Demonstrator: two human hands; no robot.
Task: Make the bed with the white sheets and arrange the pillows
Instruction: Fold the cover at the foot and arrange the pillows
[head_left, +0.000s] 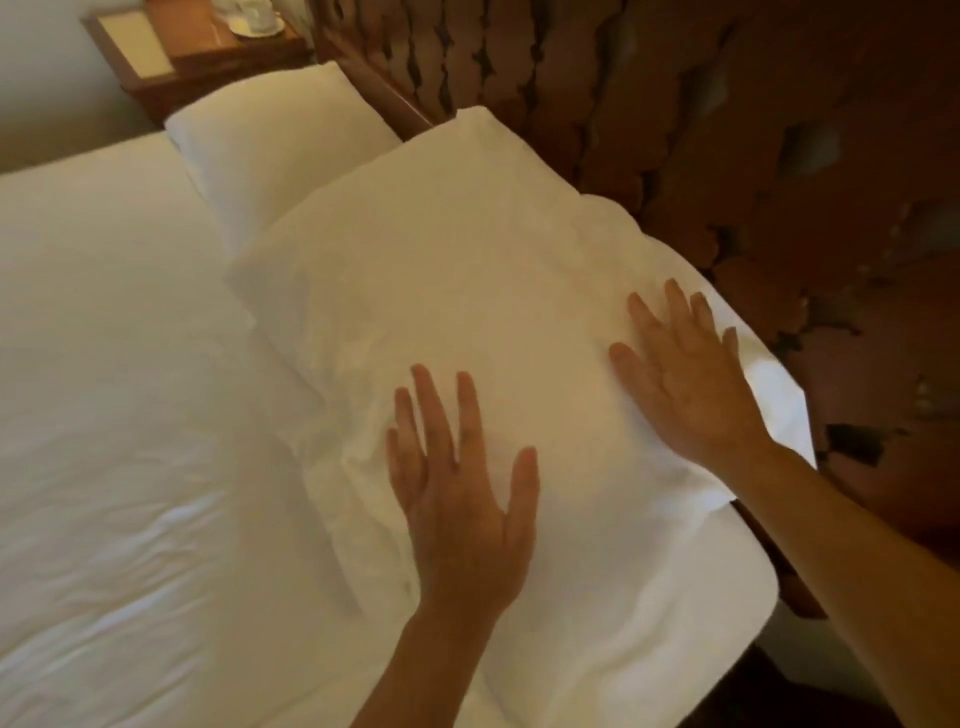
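Both hands, left hand and right hand, lie flat with fingers straight on the near pillow, grasping nothing. A second pillow sits beside it against the carved wooden headboard. White sheet covers the bed; a nightstand stands beyond.

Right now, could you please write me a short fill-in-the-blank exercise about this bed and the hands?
1. The far pillow and the near pillow are both coloured ____.
2. The left hand and the right hand both lie flat on the ____ pillow.
3. The headboard behind the pillows is made of ____.
4. On the nightstand, a cup stands on a ____.
Missing words: white; near; wood; saucer.
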